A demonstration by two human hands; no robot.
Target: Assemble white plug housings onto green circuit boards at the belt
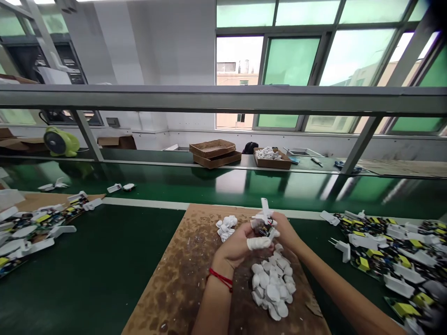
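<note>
Both hands meet over a brown, stained cardboard sheet [174, 279]. My left hand [233, 246], with a red cord [221, 279] at the wrist and a white finger cot [258, 243], and my right hand [282, 228] together hold a small circuit board with a white plug housing [264, 223]. A heap of white plastic caps [272, 284] lies just below my hands. A smaller heap of caps [225, 228] sits just left of them. Circuit boards with white plug pieces are piled to the right [391, 256] and left [38, 228].
A green workbench surface [87, 260] flanks the sheet. Behind it run a green conveyor belt [244, 186] with several loose plug pieces and a metal rail [223, 98]. Farther back stand stacked cardboard trays [213, 153], a tray of white parts [272, 158] and a green fan [61, 142].
</note>
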